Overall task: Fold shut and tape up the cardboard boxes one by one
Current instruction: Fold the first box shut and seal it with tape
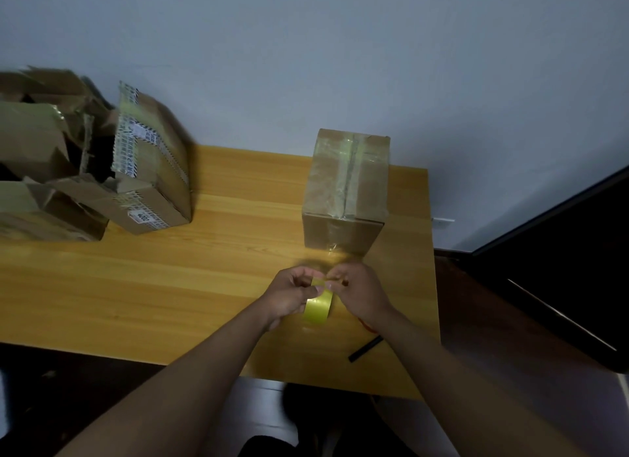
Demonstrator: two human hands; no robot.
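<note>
Both hands, left hand (292, 295) and right hand (357, 291), pinch the light, sticky tape roll (318, 307) (best gripped by its stiff rim).

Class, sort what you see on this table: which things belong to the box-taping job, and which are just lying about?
Job:
- roll of tape, gripped by left hand and right hand
- taped box
- torn open boxes

Lying about:
- black stick
- dark screen

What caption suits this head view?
Both hands, left hand and right hand, hold a tape roll before a taped box.
</note>
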